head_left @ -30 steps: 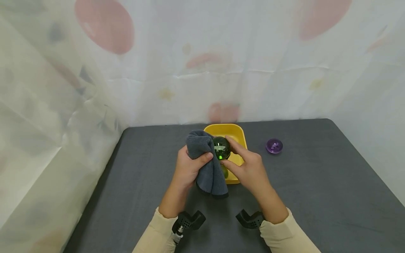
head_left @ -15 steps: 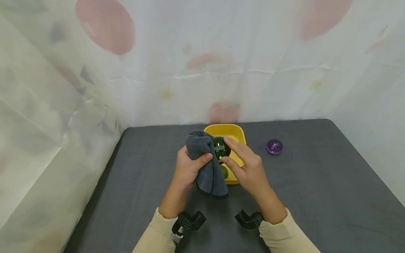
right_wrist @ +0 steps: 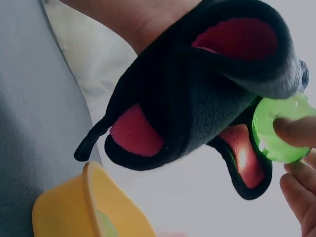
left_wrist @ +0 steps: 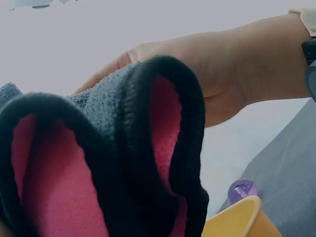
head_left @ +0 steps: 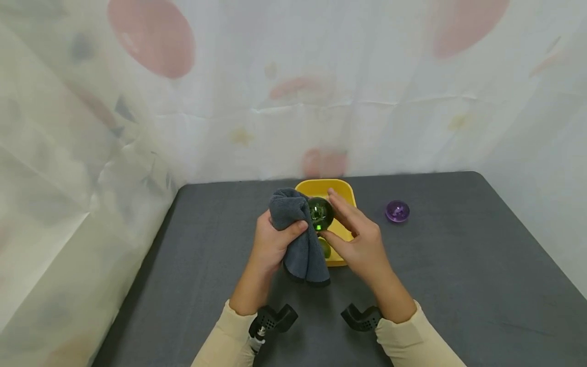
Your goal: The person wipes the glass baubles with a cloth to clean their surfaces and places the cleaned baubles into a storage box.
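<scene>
Over the yellow bowl (head_left: 341,192) my two hands hold a shiny green ball (head_left: 320,213). My left hand (head_left: 274,239) grips a dark grey cloth (head_left: 300,244) bunched against the ball's left side. In the wrist views the cloth (left_wrist: 113,148) (right_wrist: 197,98) shows a pink inner face and a black hem. My right hand (head_left: 355,239) pinches the ball with thumb below and fingers over its far side. The right wrist view shows the ball (right_wrist: 279,131) as translucent green with a fingertip (right_wrist: 296,131) on it. A second green ball (head_left: 325,248) lies in the bowl.
A purple ball (head_left: 397,211) lies on the dark grey table (head_left: 458,275) to the right of the bowl. A pale patterned curtain (head_left: 293,86) closes the back and left sides. The bowl's rim (right_wrist: 91,197) (left_wrist: 242,217) shows in both wrist views.
My right fingers have shifted on the green ball, moving further over its far side. The cloth and left hand stay almost where they were.
</scene>
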